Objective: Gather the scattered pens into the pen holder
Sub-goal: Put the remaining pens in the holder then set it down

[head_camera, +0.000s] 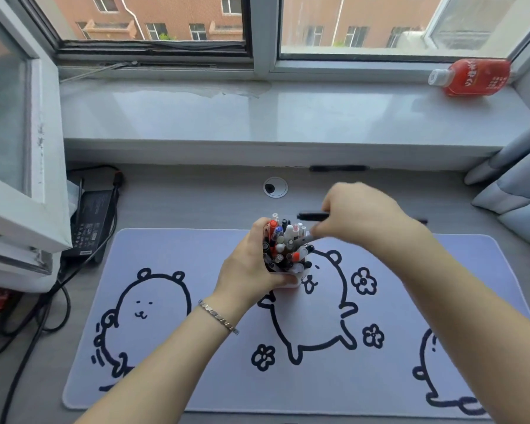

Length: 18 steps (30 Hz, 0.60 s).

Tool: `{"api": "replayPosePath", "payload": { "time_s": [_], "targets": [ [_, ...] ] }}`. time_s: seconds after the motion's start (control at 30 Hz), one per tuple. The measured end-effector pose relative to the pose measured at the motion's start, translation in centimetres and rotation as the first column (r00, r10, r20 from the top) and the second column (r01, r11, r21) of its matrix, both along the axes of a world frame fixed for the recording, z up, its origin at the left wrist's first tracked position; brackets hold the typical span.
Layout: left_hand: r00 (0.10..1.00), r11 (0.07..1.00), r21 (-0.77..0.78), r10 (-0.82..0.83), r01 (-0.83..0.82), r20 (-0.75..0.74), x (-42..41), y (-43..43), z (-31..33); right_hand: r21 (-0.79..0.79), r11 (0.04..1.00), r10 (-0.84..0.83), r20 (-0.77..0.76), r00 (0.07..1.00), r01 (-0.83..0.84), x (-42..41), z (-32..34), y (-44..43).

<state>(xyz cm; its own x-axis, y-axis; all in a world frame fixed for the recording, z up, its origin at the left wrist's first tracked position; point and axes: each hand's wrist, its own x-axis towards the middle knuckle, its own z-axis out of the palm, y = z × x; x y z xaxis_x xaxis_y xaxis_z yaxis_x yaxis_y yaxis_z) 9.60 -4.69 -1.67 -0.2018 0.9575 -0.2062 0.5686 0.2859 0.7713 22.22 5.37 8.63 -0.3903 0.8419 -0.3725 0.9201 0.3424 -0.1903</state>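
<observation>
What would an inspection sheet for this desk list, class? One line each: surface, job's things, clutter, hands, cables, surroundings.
Surface: grey desk with a bear-print mat on it.
Job's things: holder on the mat, crammed with pens; black pen in the right hand; another dark pen lies at the desk's back edge.
Clutter: power brick at left.
Hands: left hand grips the holder; right hand holds the black pen above it.
Cables: black cables trail off the left edge.
Surroundings: window sill with a red bottle lying on it; curtain at right.
</observation>
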Motion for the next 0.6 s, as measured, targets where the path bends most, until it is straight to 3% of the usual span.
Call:
{"api": "replayPosePath", "payload": {
  "time_s": [0.17, 0.27, 0.33, 0.4, 0.5, 0.53, 0.6],
  "targets": [
    [0.999, 1.0, 0.007, -0.001, 0.001, 0.048, -0.2, -0.2, 0.1, 0.246, 0.964, 0.153, -0.197, 0.968, -0.102, -2.9, -1.0, 0.2],
    [0.998, 1.0, 0.006, -0.012, 0.012, 0.062, -0.3, -0.2, 0.2, 0.484, 0.875, 0.263, -0.476, 0.839, 0.0, -3.3, -3.5, -1.0],
    [0.998, 1.0, 0.01, -0.011, 0.011, 0.06, -0.3, -0.2, 0.3, 0.517, 0.852, 0.273, -0.563, 0.78, 0.075, -2.7, -5.0, -1.2],
    [0.998, 1.0, 0.014, -0.002, 0.001, 0.062, -0.3, -0.2, 0.1, 0.467, 0.884, 0.267, -0.453, 0.851, -0.028, -2.5, -7.2, -1.7],
    [0.997, 1.0, 0.005, 0.004, -0.005, 0.081, -0.3, -0.1, 0.0, 0.179, 0.982, 0.111, -0.338, 0.935, -0.052, -1.8, -8.3, -2.0],
    [0.997, 1.0, 0.001, -0.001, 0.001, 0.076, -0.3, -0.1, 0.0, 0.125, 0.992, 0.075, -0.398, 0.914, -0.027, -1.4, -8.1, -2.1],
    [0.999, 1.0, 0.002, -0.028, 0.028, 0.018, -0.3, -0.1, 0.0, 0.084, 0.991, -0.027, -0.625, 0.78, 0.102, -0.3, -7.2, -2.3]
  ]
}}
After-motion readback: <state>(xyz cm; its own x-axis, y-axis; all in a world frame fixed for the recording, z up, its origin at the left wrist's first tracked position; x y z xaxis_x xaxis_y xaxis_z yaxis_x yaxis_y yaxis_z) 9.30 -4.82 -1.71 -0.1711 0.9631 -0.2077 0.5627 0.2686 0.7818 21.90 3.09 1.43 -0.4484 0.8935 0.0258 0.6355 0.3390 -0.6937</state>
